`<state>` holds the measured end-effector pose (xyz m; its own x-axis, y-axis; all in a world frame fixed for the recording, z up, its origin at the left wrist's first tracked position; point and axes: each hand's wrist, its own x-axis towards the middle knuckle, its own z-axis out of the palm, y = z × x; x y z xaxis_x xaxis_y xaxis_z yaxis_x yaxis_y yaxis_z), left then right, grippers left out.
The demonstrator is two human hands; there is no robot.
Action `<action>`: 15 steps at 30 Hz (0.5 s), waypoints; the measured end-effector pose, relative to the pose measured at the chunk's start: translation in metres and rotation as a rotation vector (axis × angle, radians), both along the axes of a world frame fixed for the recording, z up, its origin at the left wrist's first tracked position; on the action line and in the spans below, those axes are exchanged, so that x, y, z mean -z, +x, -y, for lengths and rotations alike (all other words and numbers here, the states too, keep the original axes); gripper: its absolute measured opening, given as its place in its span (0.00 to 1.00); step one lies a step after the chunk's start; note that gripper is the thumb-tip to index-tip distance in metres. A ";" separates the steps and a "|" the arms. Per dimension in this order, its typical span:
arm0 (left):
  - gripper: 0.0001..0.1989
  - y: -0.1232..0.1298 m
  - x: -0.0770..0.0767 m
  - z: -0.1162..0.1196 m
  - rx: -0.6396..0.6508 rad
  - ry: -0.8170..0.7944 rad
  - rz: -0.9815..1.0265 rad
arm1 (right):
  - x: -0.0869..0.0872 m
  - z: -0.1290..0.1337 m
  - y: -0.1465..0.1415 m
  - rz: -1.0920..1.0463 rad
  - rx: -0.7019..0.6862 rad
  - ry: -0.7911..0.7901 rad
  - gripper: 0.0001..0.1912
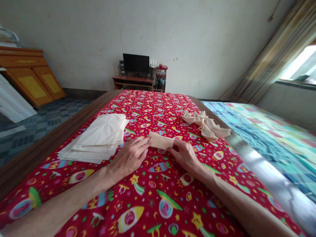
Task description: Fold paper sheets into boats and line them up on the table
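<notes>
A folded strip of cream paper (161,141) lies crosswise between my hands, low over the red patterned cloth. My left hand (130,154) has its fingers closed together at the strip's left end. At the right end my right hand (185,155) pinches the strip between thumb and fingers. To the left is a stack of square cream paper sheets (101,130) with crease lines, its edges uneven. Several folded paper boat-like shapes (208,128) with pointed ends sit in a cluster to the right, beyond my right hand.
The red cloth (158,197) covers a long brown table (32,169). A bed (266,141) with a patterned cover adjoins the right side. At the far wall stands a desk (133,80) with a monitor (136,63). A wooden cabinet (32,77) is at left.
</notes>
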<state>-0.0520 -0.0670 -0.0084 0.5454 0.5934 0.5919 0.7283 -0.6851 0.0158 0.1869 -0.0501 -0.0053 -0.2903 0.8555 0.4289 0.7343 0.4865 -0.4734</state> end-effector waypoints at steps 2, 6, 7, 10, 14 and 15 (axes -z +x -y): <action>0.18 0.000 -0.005 0.001 -0.002 0.018 0.021 | -0.005 0.000 0.005 0.003 0.005 0.193 0.08; 0.27 0.004 -0.016 0.005 0.002 0.075 0.062 | -0.014 0.003 0.011 0.183 0.022 0.487 0.09; 0.28 0.006 -0.018 0.007 0.001 0.095 0.070 | -0.014 0.004 0.011 0.246 0.002 0.518 0.09; 0.25 0.014 -0.020 0.013 0.032 0.127 0.043 | -0.009 0.010 0.005 0.395 -0.110 0.528 0.10; 0.13 0.024 -0.013 0.016 0.117 0.018 -0.079 | 0.000 0.014 -0.003 0.478 -0.233 0.463 0.11; 0.11 0.025 -0.010 0.015 0.133 -0.027 -0.094 | 0.001 0.015 -0.004 0.481 -0.253 0.435 0.12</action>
<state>-0.0272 -0.0824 0.0018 0.6726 0.5274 0.5191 0.6304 -0.7758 -0.0286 0.1834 -0.0646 -0.0060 -0.7021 0.5160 0.4907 0.6524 0.7423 0.1530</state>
